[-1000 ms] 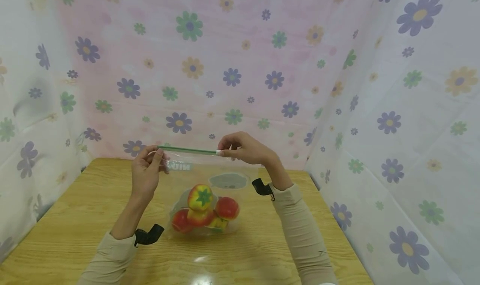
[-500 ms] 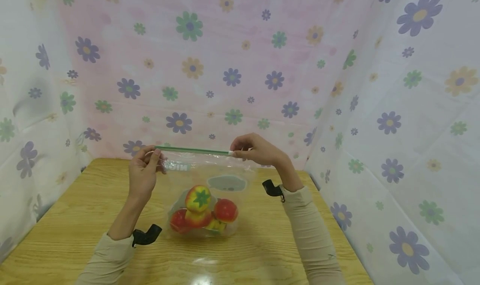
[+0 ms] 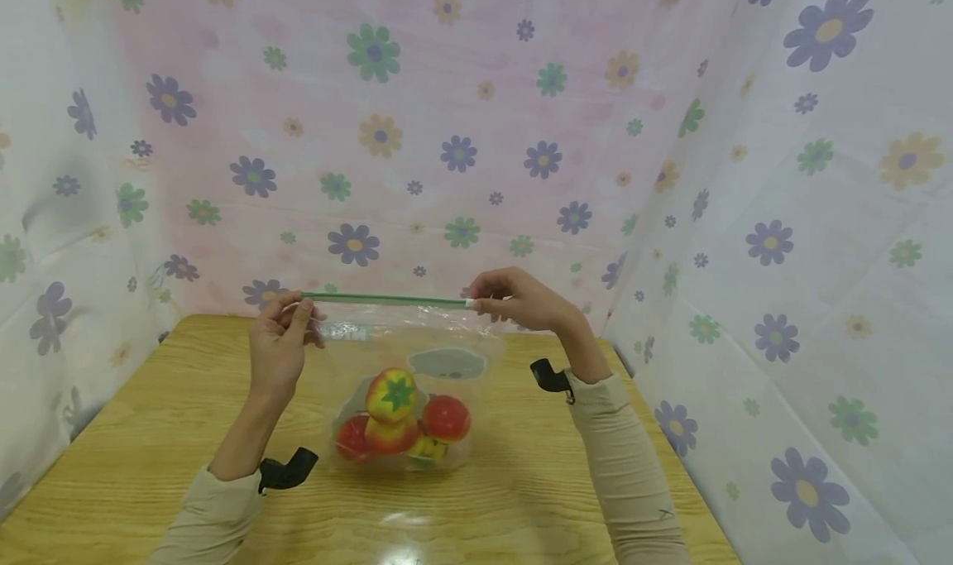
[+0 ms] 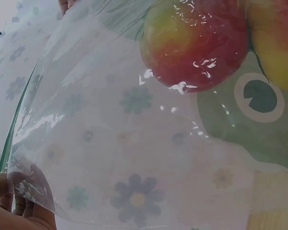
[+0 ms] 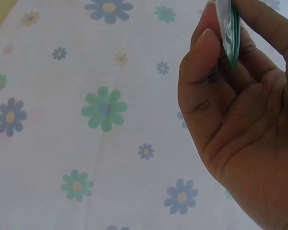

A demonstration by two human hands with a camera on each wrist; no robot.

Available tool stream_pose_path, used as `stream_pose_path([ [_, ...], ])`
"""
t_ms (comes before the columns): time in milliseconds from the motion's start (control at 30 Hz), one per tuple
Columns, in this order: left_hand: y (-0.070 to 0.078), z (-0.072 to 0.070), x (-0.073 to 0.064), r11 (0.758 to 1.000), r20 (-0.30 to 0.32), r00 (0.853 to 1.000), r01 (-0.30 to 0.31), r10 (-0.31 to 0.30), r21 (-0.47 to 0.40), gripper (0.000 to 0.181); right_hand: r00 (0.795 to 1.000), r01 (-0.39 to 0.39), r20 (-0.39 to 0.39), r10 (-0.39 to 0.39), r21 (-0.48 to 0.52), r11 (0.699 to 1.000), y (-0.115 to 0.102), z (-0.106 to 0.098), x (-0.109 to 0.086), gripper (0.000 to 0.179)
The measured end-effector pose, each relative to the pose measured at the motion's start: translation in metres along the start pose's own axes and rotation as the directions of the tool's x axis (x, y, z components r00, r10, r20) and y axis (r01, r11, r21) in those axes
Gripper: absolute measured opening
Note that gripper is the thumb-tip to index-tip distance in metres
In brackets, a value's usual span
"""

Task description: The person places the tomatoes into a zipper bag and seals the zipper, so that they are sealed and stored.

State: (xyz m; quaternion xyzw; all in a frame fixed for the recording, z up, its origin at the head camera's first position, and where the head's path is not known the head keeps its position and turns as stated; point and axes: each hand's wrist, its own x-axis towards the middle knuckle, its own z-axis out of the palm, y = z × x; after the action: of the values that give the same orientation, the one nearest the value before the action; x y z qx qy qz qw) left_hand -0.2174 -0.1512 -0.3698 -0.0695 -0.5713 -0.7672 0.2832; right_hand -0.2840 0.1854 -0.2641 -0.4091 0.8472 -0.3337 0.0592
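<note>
A clear zip bag point(image 3: 387, 342) hangs upright over the table, a green zip strip point(image 3: 387, 299) along its top edge. My left hand point(image 3: 277, 354) pinches the bag's top left corner. At the strip's right end, my right hand point(image 3: 524, 300) pinches the white slider point(image 3: 471, 304) between thumb and fingers. Several fruits lie at the bottom of the bag, among them a yellow-red one with a green star-shaped top point(image 3: 391, 395) and a red one point(image 3: 447, 418). In the left wrist view, a red-yellow fruit point(image 4: 197, 48) shows through the shiny plastic. The right wrist view shows the strip's green end point(image 5: 234, 52) between my fingers.
The wooden table point(image 3: 581, 482) lies beneath the bag. A flower-printed cloth point(image 3: 462, 118) stands behind it and along both sides. Dark curved camera mounts point(image 3: 289, 469) sit at the sleeve cuffs.
My right hand has moved right along the green strip with the white slider, toward the bag's right end. My left hand has shifted slightly left, still holding the corner.
</note>
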Motion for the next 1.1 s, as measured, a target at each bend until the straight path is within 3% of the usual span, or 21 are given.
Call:
stream_pose_path([
  [400, -0.003, -0.01, 0.002, 0.997, -0.034, 0.999, -0.016, 0.013, -0.076, 0.007, 0.997, -0.008, -0.07, 0.011, 0.049, 0.999, 0.019, -0.001, -0.01, 0.012],
  [700, -0.005, -0.015, 0.002, 0.996, -0.01, 1.0, -0.004, 0.003, -0.091, 0.009, 0.985, 0.029, -0.171, 0.005, 0.193, 0.981, 0.029, 0.012, -0.013, 0.015],
  [900, -0.006, -0.016, 0.0, 0.993, -0.018, 1.0, 0.003, -0.006, -0.119, 0.012, 0.944, 0.016, -0.313, 0.099, 0.343, 0.939, 0.032, 0.033, -0.012, 0.02],
  [1100, -0.008, -0.019, -0.004, 0.988, 0.045, 0.999, -0.021, 0.028, -0.155, 0.013, 0.888, 0.084, -0.442, 0.123, 0.421, 0.903, 0.039, 0.054, -0.013, 0.021],
])
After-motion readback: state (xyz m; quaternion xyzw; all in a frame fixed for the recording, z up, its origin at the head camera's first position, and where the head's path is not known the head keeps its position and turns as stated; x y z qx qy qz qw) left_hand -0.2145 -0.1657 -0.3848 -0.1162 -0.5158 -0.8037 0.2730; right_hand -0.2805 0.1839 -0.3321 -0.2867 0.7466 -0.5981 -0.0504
